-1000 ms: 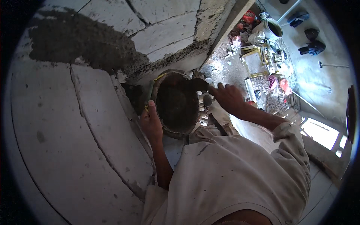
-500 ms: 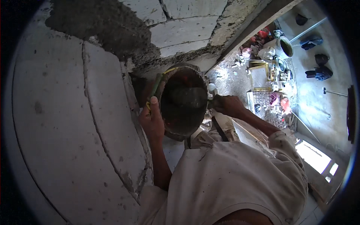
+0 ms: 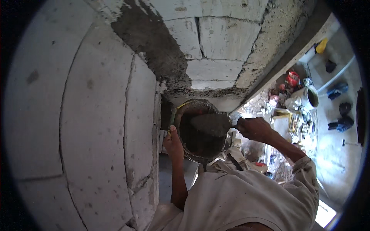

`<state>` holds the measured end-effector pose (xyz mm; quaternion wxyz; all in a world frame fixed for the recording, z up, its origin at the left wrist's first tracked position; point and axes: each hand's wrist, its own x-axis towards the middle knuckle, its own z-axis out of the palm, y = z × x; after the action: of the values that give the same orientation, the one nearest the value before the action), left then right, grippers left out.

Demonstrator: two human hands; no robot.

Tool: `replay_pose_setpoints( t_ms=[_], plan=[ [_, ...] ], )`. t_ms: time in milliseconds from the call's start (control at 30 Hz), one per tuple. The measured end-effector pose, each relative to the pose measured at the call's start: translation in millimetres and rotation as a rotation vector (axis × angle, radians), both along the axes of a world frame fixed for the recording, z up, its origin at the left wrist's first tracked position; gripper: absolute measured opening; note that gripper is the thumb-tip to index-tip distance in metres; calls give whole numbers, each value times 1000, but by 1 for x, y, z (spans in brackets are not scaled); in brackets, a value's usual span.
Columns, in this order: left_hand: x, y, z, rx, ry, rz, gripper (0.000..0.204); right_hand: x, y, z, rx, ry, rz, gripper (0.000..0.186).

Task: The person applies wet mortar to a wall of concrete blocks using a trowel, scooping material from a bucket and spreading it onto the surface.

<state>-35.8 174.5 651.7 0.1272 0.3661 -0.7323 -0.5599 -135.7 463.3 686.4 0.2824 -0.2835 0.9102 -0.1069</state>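
My left hand (image 3: 174,145) is closed on the green handle grip at the left side of a round, mortar-crusted bucket (image 3: 200,103). Its thumb lies along the grip. My right hand (image 3: 254,129) is wrapped round the handle of a trowel (image 3: 211,124), whose broad blade lies across the mouth of the bucket. Grey mortar seems to cover the blade. The inside of the bucket is dark, so how much it holds is hard to see. Ahead, a patch of dark wet mortar (image 3: 152,42) runs down the wall corner, above the bucket.
A pale block wall (image 3: 96,115) stands close on my left, with another block wall (image 3: 227,36) ahead. A long beam or edge (image 3: 285,57) slants at the upper right. Far below on the right are a large pail (image 3: 311,96), red bags (image 3: 293,79) and scattered clutter.
The trowel blade now sits higher and flatter at the bucket's mouth, showing more of its face. My view has shifted, so the bucket and both hands appear lower and further right.
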Motion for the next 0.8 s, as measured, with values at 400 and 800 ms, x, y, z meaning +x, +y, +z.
replay_pose_setpoints(
  t_ms=[400,800],
  plan=[
    [90,5,-24,22,-258,501,50,-51,-47,153,-295,-177,745,45],
    [149,15,-118,-124,102,475,36,-201,-122,71,-493,138,397,35]
  ],
)
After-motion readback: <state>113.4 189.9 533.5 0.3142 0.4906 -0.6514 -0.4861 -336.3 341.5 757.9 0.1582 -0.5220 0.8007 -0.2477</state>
